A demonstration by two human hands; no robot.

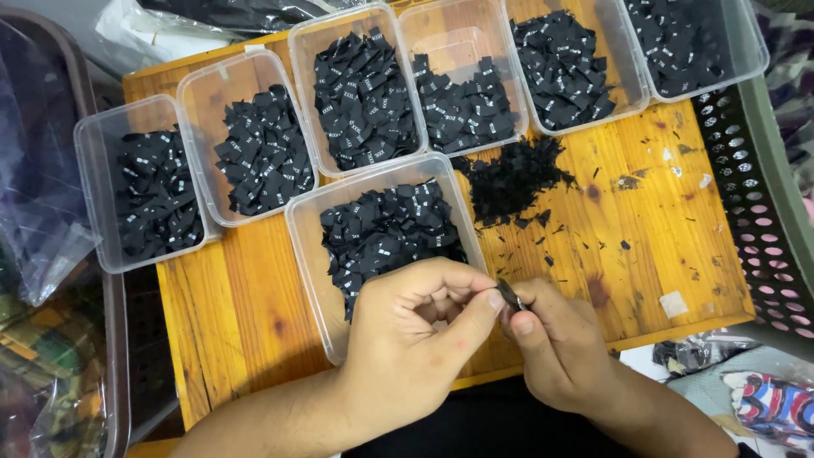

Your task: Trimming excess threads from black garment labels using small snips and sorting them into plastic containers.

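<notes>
My left hand and my right hand meet over the front edge of a wooden board. Between the thumbs and fingertips of both hands is pinched one small black fabric label. Just behind my left hand stands a clear plastic tub holding many black labels with white print. A loose heap of black label scraps lies on the board behind my right hand.
Several more clear tubs of black labels stand in a row along the board's back, such as the leftmost tub. A dark perforated crate sits at the right. Plastic bags lie at the left, and patterned cloth at the lower right.
</notes>
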